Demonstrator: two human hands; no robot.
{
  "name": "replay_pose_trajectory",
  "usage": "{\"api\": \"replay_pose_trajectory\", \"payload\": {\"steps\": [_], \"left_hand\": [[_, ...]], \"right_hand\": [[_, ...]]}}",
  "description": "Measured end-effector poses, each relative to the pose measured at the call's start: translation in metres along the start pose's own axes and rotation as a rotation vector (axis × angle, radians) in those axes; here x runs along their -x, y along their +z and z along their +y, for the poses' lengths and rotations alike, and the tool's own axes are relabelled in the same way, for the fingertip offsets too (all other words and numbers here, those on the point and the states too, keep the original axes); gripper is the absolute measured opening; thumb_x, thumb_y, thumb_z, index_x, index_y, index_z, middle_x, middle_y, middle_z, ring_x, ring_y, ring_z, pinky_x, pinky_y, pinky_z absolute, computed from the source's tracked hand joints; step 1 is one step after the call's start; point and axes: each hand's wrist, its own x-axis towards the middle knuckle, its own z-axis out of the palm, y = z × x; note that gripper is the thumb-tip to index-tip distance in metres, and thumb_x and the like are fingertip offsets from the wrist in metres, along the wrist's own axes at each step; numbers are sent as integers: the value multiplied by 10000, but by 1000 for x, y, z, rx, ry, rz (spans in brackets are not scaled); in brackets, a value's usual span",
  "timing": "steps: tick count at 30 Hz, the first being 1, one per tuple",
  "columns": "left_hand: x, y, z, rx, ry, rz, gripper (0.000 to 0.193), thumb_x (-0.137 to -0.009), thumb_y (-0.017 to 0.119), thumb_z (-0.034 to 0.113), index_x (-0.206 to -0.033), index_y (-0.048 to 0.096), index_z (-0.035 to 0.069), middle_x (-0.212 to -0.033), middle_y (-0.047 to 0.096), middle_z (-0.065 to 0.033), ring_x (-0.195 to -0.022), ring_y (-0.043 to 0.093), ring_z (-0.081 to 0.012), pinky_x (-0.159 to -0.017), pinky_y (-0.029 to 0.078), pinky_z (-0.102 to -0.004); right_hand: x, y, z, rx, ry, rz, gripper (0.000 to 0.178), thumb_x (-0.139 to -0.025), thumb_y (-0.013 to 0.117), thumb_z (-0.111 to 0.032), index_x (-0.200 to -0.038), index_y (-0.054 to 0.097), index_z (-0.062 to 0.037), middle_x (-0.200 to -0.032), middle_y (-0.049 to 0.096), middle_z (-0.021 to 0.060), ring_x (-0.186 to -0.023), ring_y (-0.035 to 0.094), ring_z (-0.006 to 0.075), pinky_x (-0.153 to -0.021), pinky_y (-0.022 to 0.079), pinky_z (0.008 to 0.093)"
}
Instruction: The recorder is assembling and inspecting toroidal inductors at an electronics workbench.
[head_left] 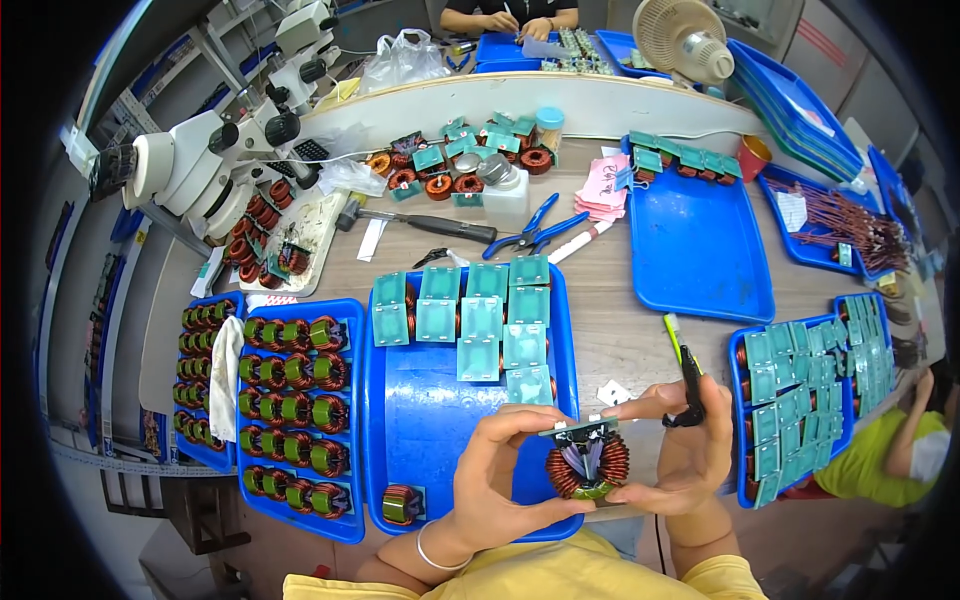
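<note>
Copper-wound coil pinched near counter edge between left hand fingers and right hand – right also clamping a black pen – risk judged: split grip slipping, coil dropping onto blue tray.

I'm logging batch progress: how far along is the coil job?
Looks done: about ten green-capped coils rowed in the middle blue tray. In hand: the left hand and right hand grip one copper-wound ring coil; the right also holds a black pen. Left: uncapped copper coils filling the left blue tray.
</note>
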Motion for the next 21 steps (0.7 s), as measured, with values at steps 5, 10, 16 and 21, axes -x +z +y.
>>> {"api": "replay_pose_trajectory", "payload": {"steps": [5, 10, 16, 21], "left_hand": [[-1, 1, 1, 43, -3, -17, 730, -555, 852, 70, -1134, 411, 9, -1090, 517, -183, -1035, 519, -255, -890, 426, -380], [-1, 0, 1, 163, 8, -29, 689, -603, 817, 35, -1160, 413, 1, -1139, 513, -197, -1111, 499, -283, -936, 405, -402], [0, -5, 9, 115, -86, -88, 647, -658, 760, -17, -1199, 403, -7, -1217, 482, -197, -1160, 475, -285, -1002, 363, -417], [0, -8, 15, 177, -82, -85, 663, -677, 737, -35, -1234, 377, -23, -1248, 456, -219, -1204, 439, -293, -1026, 340, -403]], "right_hand": [[-4, -3, -2, 26, -25, -13, 1155, -527, 868, -282, -1388, 158, 16, -1144, 446, 138, -830, 633, 324, -707, 475, 393], [-6, 4, -10, 73, -107, 64, 1154, -545, 859, -316, -1395, 147, 6, -1158, 424, 88, -786, 618, 285, -682, 470, 386], [-7, 15, -16, 143, -110, 161, 1162, -514, 867, -347, -1388, 190, 13, -1139, 437, 80, -761, 610, 262, -669, 446, 368], [-16, 18, -20, 146, -148, 144, 1182, -497, 869, -371, -1389, 194, 9, -1146, 449, 84, -750, 603, 247, -687, 422, 362]]}}
